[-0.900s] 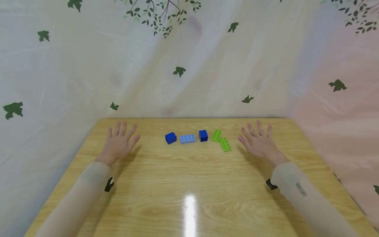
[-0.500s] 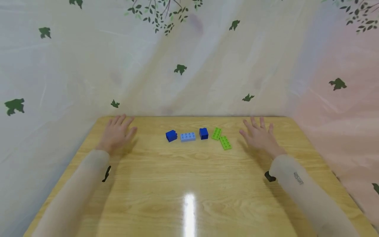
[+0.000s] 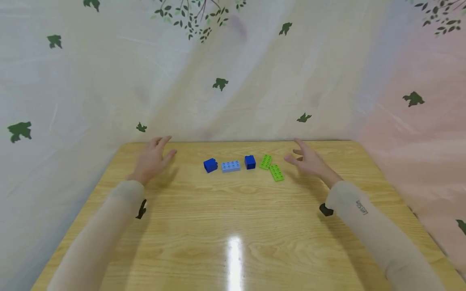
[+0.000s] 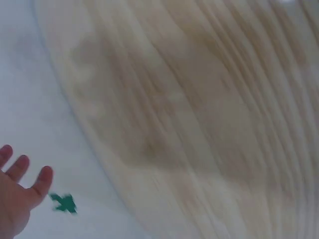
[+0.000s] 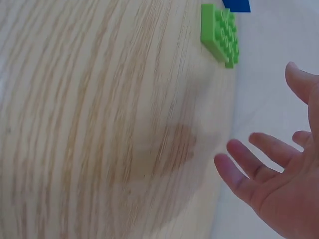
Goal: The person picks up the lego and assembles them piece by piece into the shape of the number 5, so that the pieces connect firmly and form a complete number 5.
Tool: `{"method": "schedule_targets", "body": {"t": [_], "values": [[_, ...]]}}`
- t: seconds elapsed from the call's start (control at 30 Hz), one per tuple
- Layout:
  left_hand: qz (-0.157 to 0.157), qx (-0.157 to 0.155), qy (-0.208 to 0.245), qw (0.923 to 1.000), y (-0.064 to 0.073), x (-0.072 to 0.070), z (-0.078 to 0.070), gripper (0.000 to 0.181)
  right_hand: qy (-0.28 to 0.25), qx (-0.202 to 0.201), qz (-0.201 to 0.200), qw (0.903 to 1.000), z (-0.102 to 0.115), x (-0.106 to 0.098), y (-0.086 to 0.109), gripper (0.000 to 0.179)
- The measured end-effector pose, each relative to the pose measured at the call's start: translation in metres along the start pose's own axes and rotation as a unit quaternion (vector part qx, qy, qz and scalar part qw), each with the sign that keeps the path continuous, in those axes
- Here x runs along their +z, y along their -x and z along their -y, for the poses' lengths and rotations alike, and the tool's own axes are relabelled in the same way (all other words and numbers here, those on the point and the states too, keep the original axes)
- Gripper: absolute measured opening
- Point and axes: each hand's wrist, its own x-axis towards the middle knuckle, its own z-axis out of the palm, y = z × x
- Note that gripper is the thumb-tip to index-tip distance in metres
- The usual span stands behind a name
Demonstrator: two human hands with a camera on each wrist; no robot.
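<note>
Five toy building bricks would be too exact a count, so: several toy building bricks lie in a loose row near the table's far side. At its left end is a dark blue brick (image 3: 210, 165) tipped on its side, then a light blue brick (image 3: 231, 166) with studs up, then a second dark blue brick (image 3: 250, 162). Two flat lime green bricks (image 3: 276, 172) lie at the right end. My left hand (image 3: 151, 159) hovers left of the row, fingers loosely spread, holding nothing. My right hand (image 3: 309, 161) hovers right of the green bricks, thumb and fingers apart, holding nothing.
The wooden table (image 3: 233, 210) ends at a pale cloth backdrop (image 3: 174, 101) printed with leaves. The cloth also stands along the left and right sides. A bright reflection shows on the table's near part.
Both hands have turned from palm-down with spread fingers to more sideways, and moved slightly inward toward the bricks. The bricks have stayed in place.
</note>
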Motion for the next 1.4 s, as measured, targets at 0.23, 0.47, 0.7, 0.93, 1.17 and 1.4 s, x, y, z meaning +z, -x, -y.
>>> {"method": "schedule_targets", "body": {"t": [0.23, 0.47, 0.7, 0.93, 1.17, 1.4], "values": [[0.096, -0.047, 0.223, 0.9689, -0.017, 0.008, -0.048, 0.077, 0.004, 0.029, 0.053, 0.9982, 0.02, 0.006, 0.002, 0.088], [0.198, -0.1, 0.437, 0.8716, -0.018, 0.014, -0.081, 0.074, 0.001, 0.063, 0.119, 0.9908, 0.023, 0.017, 0.002, 0.076], [0.244, -0.121, 0.537, 0.7987, -0.011, 0.025, -0.096, 0.066, -0.019, 0.066, 0.128, 0.9894, 0.024, 0.034, 0.002, 0.052], [0.293, -0.144, 0.546, 0.7713, -0.005, 0.051, -0.101, 0.06, -0.021, 0.045, 0.163, 0.9854, 0.044, 0.047, 0.004, 0.042], [0.383, -0.14, 0.5, 0.7636, 0.002, 0.064, -0.112, 0.06, -0.027, 0.018, 0.202, 0.9788, 0.061, 0.066, -0.001, 0.04], [0.402, -0.172, 0.496, 0.7499, 0.007, 0.073, -0.119, 0.057, -0.074, 0.016, 0.236, 0.9687, 0.077, 0.084, -0.006, 0.041]]}}
